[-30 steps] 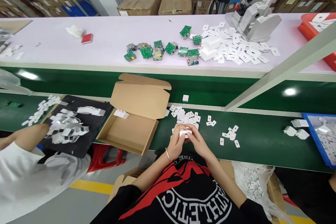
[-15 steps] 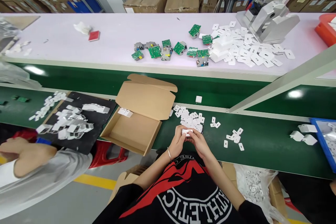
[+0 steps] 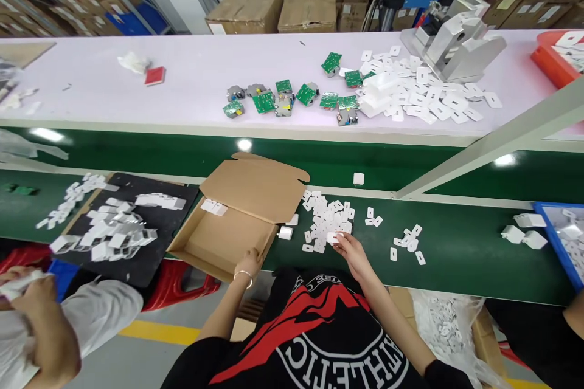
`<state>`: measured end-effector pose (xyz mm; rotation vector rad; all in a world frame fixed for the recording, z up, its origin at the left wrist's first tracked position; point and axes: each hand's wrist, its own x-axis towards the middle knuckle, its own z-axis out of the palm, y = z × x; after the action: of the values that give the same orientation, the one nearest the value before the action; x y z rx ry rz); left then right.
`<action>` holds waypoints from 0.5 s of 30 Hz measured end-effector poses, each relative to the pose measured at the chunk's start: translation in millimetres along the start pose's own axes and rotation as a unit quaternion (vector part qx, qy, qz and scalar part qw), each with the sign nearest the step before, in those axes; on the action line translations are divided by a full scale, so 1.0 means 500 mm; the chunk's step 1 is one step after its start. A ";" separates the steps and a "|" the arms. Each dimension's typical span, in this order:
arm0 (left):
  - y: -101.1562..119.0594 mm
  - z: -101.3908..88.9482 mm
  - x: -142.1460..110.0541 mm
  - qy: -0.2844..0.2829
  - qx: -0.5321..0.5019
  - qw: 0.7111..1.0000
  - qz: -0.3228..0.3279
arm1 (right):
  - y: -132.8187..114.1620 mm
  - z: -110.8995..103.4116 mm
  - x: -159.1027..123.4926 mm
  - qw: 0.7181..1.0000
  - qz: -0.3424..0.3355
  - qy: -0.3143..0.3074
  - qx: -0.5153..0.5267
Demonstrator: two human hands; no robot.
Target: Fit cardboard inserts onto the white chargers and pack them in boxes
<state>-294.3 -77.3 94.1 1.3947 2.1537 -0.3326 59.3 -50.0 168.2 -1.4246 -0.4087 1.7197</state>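
My left hand (image 3: 249, 262) has its fingers closed over the front wall of an open cardboard box (image 3: 269, 249), close to its right corner. White blocks (image 3: 213, 207) lie inside at the box's back left. A small white rectangular piece (image 3: 334, 237) is pinched in the fingertips of my right hand (image 3: 351, 253), over the near side of a heap of white slotted plates (image 3: 326, 216). Between box and heap lies a white block (image 3: 285, 233), close to the box's right wall.
Loose slotted plates (image 3: 408, 240) lie to the right. A black board (image 3: 171, 219) with white housings is at the left, beside a seated co-worker (image 3: 36, 316). The raised shelf (image 3: 191, 73) bears green circuit boards (image 3: 263, 102) and more white parts. A slanted post (image 3: 438, 161) stands right.
My hands, together on a white piece before, have parted. The left has moved left onto the box; the right keeps a white piece. A white block now shows beside the box. The view has shifted slightly.
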 end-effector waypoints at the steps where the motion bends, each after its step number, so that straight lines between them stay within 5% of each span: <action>1: -0.005 0.016 0.003 -0.018 0.008 1.000 0.005 | 0.004 -0.002 0.002 1.000 0.004 0.004 -0.002; 7: 0.046 0.093 0.028 -0.030 -0.003 0.999 0.037 | 0.017 -0.001 0.010 1.000 0.019 0.005 -0.024; 15: 0.115 0.117 0.068 0.017 -0.025 0.999 0.041 | 0.026 0.002 0.004 0.999 0.030 0.001 -0.029</action>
<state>-235.3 -54.5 32.0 1.4660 2.1098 -0.2240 53.1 -56.1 158.2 -1.4945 -0.4222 1.7665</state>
